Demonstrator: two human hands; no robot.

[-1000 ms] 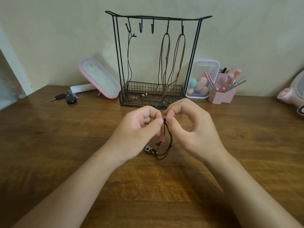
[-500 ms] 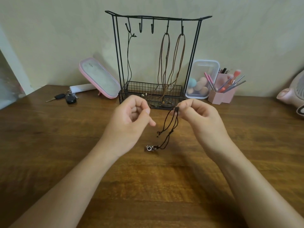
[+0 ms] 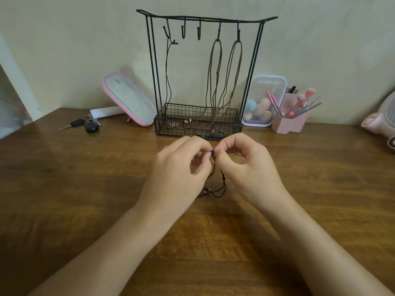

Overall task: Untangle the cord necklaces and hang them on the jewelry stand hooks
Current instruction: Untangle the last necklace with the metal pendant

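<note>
Cord: my black cord necklace (image 3: 222, 182) hangs between my two hands, its top end at my fingertips, its lower loop and small pendant (image 3: 205, 191) resting on the bench (image 3: 64, 189) below.
Left hand (image 3: 179, 167): curled, thumb and forefinger pinching the cord's top end; the other fingers are tucked in and hold nothing else.
Right hand (image 3: 245, 165): curled likewise, pinching the same spot from the other side, fingertips almost touching the left's.
Long axis: near vertical, from the pinch down to the bench, bowing slightly towards my right wrist.
Stand: jewelry stand (image 3: 205, 17) sits straight ahead, just beyond my knuckles; two bare hooks (image 3: 183, 34) hang left of centre, high above the pinch.
Nearer hand: about equal, I judge, though the bare hooks lie slightly to my left.
Next: I reckon the strands need parting sideways first, then lifting up and forward.
</note>
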